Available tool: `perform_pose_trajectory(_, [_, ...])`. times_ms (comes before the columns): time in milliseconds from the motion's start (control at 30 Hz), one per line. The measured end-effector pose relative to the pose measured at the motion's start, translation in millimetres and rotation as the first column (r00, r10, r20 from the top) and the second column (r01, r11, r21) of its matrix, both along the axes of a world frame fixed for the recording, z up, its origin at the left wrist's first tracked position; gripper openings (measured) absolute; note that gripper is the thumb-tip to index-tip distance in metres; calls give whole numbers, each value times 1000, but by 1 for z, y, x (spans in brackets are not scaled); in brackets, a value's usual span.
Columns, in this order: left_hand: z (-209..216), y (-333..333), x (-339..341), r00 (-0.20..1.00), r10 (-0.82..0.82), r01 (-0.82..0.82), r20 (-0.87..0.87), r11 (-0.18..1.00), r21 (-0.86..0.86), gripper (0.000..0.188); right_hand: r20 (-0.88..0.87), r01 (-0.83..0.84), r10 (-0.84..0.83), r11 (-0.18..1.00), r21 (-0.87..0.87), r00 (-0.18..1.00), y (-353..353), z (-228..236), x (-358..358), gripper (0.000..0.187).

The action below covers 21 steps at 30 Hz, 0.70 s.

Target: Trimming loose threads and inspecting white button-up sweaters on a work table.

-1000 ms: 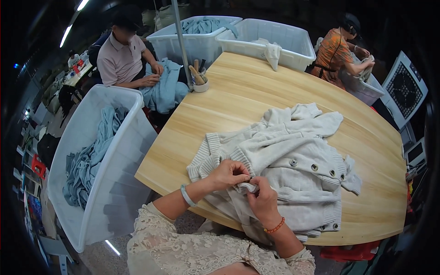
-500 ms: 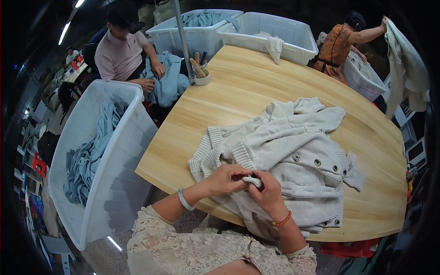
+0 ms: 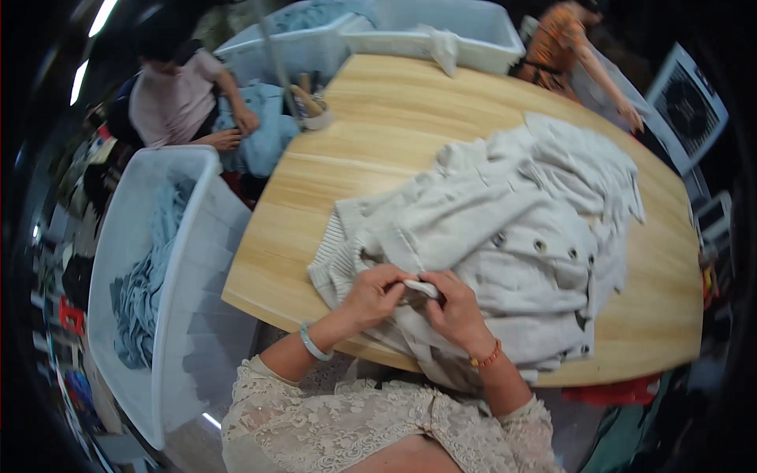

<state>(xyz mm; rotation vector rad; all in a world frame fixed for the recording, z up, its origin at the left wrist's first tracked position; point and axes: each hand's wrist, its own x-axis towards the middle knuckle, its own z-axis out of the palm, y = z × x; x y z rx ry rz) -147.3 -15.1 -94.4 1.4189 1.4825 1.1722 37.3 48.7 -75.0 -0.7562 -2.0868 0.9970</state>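
Cream knit cardigans (image 3: 512, 256), with dark round buttons and ribbed edges, lie heaped on the wooden table in front of me. Between my two hands, a small folded edge of the nearest cardigan is pinched. My left hand (image 3: 371, 296) grips it from the left, thumb and forefinger together. From the right, my right hand (image 3: 456, 311) holds the same edge, fingers curled. The fingertips of both hands almost meet. On the far right of the heap lies another pale knit garment (image 3: 587, 162), partly over the others.
A white bin (image 3: 197, 260) of blue garments (image 3: 142, 315) stands left of the table (image 3: 378, 110). More bins (image 3: 473, 55) line its far edge, near a tool cup (image 3: 318, 120). One person (image 3: 169, 102) handles blue cloth; another (image 3: 556, 43) reaches toward the far right, beside a fan (image 3: 686, 110).
The pale garment that the person at far right held up now lies on the heap, and that person's arm is lowered. The view has shifted slightly. My hands still pinch the cardigan edge.
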Motion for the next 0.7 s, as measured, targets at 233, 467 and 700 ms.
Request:
perform_pose_trajectory(233, [18, 7, -15, 996, -69, 68, 64, 998, 11, 15, -14, -57, 57, 998, -22, 998, 2, 9, 5, 27])
perform_pose_trajectory(467, [22, 21, -37, 968, 248, -239, -47, 959, 153, 14, 273, 201, -317, 903, 379, 908, 11, 10, 34, 20])
perform_pose_trajectory(700, [35, 34, -26, 974, 224, -225, 22, 961, 159, 10, 84, 171, -230, 879, 445, 969, 13, 16, 17, 19])
